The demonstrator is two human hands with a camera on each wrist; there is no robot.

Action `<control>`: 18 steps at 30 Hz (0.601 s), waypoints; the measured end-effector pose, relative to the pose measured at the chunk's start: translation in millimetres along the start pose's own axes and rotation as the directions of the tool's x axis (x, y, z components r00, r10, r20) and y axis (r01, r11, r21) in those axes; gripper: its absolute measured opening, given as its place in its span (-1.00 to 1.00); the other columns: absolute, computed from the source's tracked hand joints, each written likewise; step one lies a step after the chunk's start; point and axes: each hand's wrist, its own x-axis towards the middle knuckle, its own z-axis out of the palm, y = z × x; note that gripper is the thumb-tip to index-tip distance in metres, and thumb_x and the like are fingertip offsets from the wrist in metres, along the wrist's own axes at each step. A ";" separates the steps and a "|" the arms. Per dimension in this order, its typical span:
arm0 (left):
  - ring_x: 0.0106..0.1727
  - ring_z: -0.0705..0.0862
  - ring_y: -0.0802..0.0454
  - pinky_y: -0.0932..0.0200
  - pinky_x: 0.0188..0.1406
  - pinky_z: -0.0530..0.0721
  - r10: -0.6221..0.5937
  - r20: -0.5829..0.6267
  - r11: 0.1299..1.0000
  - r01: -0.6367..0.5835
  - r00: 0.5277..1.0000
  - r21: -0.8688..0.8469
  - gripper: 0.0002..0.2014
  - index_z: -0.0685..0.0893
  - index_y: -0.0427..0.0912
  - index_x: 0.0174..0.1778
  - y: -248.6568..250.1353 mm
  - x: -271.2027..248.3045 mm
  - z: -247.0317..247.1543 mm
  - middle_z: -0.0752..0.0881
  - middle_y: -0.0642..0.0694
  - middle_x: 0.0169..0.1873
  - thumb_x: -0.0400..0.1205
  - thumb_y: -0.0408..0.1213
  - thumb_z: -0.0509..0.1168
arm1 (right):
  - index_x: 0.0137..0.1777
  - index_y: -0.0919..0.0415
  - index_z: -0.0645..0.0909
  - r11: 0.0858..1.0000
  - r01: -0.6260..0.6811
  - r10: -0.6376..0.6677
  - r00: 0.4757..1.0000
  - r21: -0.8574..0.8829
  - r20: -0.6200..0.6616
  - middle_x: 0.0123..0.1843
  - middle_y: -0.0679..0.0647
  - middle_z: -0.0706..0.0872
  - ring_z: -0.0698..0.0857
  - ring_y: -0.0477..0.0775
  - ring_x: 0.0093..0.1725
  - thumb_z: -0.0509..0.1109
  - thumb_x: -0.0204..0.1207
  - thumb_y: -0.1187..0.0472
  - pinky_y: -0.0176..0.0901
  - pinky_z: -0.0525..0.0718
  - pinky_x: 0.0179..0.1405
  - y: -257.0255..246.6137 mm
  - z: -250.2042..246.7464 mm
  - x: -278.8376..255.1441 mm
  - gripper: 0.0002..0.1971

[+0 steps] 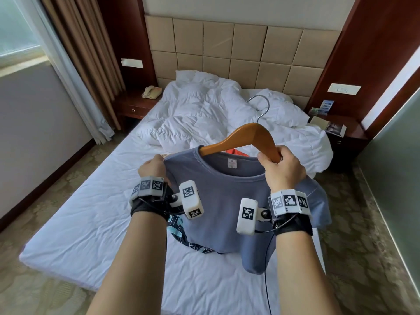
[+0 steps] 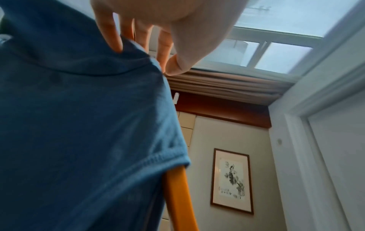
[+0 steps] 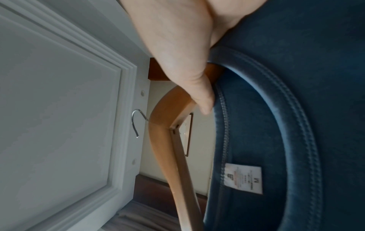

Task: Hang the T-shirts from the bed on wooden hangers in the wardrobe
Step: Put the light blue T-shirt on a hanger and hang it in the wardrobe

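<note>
Looks like a hotel room: a bed [image 1: 91,212] with white sheets against a padded headboard [image 1: 238,48]. There's a corded phone [image 1: 151,91] on the far-left nightstand [image 1: 134,105], brochures [image 1: 323,108] on the right one.

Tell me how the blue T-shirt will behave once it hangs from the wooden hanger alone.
The blue T-shirt is probably floppy: its body sags below the hands and folds onto the bed. It may slide off, since only one arm of the wooden hanger is inside the collar. It looks light; the left hand lifts its shoulder by pinching.

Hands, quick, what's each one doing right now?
Left hand: pinching the blue T-shirt at its shoulder.
Right hand: gripping the hanger arm at the collar.
</note>
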 end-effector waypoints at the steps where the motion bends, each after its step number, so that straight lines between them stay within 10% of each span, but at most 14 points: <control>1: -0.33 0.40 -0.14 0.20 -0.55 0.38 0.026 -0.017 0.999 -0.026 1.000 0.020 -0.73 0.44 -0.26 -0.44 1.9 -0.4 0.6 0.42 -0.16 -0.46 0.59 -0.36 0.27 | -0.10 -0.03 0.67 1.000 -0.009 0.009 1.000 -0.003 0.017 -0.18 -0.08 0.79 0.72 0.21 0.00 0.60 0.41 -0.02 0.22 0.49 0.34 -1.3 2.3 -0.2 -0.81; 6: 0.11 0.70 -0.27 -0.12 0.18 0.69 0.260 0.034 0.955 -0.262 0.965 0.141 -0.75 0.78 -0.21 -0.02 5.0 -10.4 7.4 0.78 -0.26 -0.01 0.49 -0.18 0.34 | -0.18 -0.09 0.65 1.000 -0.008 0.011 0.991 -0.022 0.137 -0.31 -0.22 0.67 0.70 0.11 -0.08 0.65 0.27 0.03 0.20 0.56 0.27 -5.1 20.1 -9.9 -0.78; 11: -0.20 0.66 0.33 0.15 -0.10 0.64 0.393 0.390 0.882 -0.462 0.832 0.097 -0.85 0.76 -0.14 0.05 8.1 -34.3 22.2 0.73 0.06 -0.14 0.65 -0.21 0.34 | -0.07 -0.10 0.75 0.998 0.046 -0.039 0.976 -0.030 0.215 -0.12 -0.14 0.82 0.74 0.10 0.02 0.66 0.26 0.02 0.23 0.56 0.30 -7.5 41.1 -20.9 -0.75; 14: 0.01 0.69 0.22 0.07 0.13 0.61 0.381 0.504 0.836 -0.522 0.775 0.172 -0.72 0.77 -0.03 0.04 6.3 -34.3 23.1 0.77 0.10 -0.06 0.60 0.06 0.34 | -0.04 -0.09 0.77 0.996 0.082 -0.073 0.970 -0.030 0.230 -0.15 -0.11 0.84 0.76 0.10 -0.03 0.67 0.27 0.00 0.23 0.60 0.25 -6.5 49.5 -26.0 -0.74; 18: -0.25 0.63 0.12 0.10 -0.13 0.53 0.410 0.544 0.703 -0.634 0.732 0.323 -0.66 0.66 0.05 -0.33 5.1 -34.7 21.9 0.66 0.13 -0.39 0.59 0.21 0.29 | -0.08 -0.07 0.77 0.994 0.105 -0.094 0.971 -0.038 0.222 -0.25 -0.10 0.82 0.74 0.08 -0.16 0.64 0.28 -0.04 0.16 0.66 0.10 -6.9 53.2 -29.3 -0.77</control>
